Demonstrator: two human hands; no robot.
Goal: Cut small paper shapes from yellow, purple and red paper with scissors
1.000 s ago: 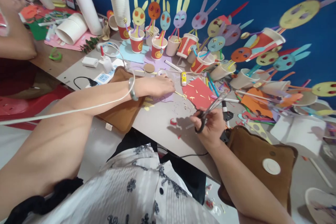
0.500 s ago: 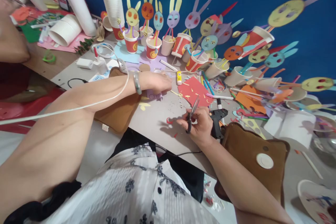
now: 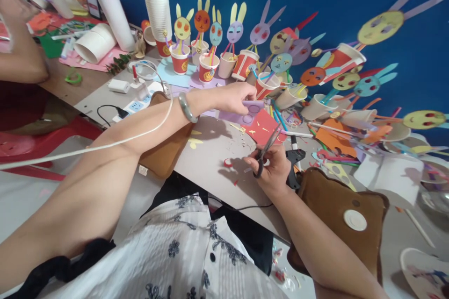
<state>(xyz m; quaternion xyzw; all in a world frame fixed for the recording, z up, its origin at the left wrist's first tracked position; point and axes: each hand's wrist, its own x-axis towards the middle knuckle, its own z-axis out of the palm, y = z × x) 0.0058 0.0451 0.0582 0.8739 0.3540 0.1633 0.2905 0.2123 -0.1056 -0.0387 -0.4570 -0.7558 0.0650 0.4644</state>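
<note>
My left hand (image 3: 240, 98) grips a purple sheet of paper (image 3: 247, 117) with drawn circles on it, lifted just above the table. In my right hand (image 3: 271, 166) is a pair of scissors (image 3: 268, 145), its blades pointing up and away from me, fingers through the handles. Under and beyond the purple sheet lies red paper (image 3: 268, 128) strewn with small yellow scraps. A small red curl of paper (image 3: 228, 162) rests on the table left of the scissors. Right behind my right hand sits a black glue gun (image 3: 294, 163).
Paper cups with rabbit-faced figures, such as a red cup (image 3: 180, 61), line the blue wall. Brown cushions (image 3: 342, 210) lie at both sides. A white cable (image 3: 87, 150) crosses over my left arm. A power strip (image 3: 138, 103) and a co-worker's arm (image 3: 23, 51) are at left.
My left hand has picked up the purple paper from the table and moved right with it, toward the scissors. The scissors have tilted slightly to the right.
</note>
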